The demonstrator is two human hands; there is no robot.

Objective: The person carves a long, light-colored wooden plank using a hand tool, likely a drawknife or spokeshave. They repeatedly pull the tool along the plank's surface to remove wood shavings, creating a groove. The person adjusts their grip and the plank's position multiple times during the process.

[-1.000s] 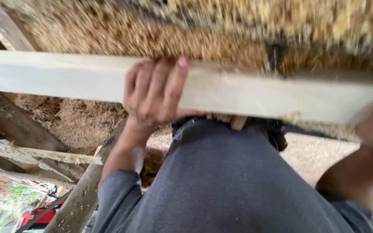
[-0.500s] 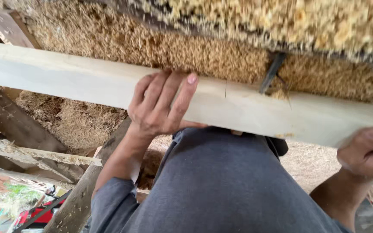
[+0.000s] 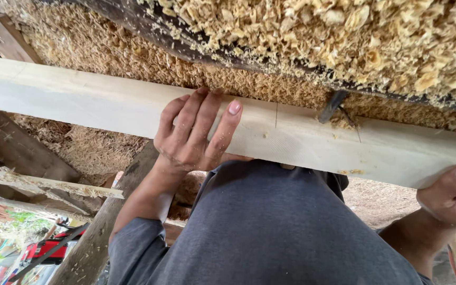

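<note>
The pale plank [image 3: 96, 100] ran across mid-frame. The left hand [image 3: 193, 134] lay spread flat on its face; the right hand [image 3: 449, 198], lower right, gripped its near edge. Loose wood shavings [image 3: 344, 37] nearby could probably let the plank slide.

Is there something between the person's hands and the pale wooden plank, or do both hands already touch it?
Nothing visible: the left hand lies flat on the plank, and the right hand grips its lower edge.

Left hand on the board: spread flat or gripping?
Spread flat: the left hand rests palm-down, fingers extended, on the pale board.
</note>
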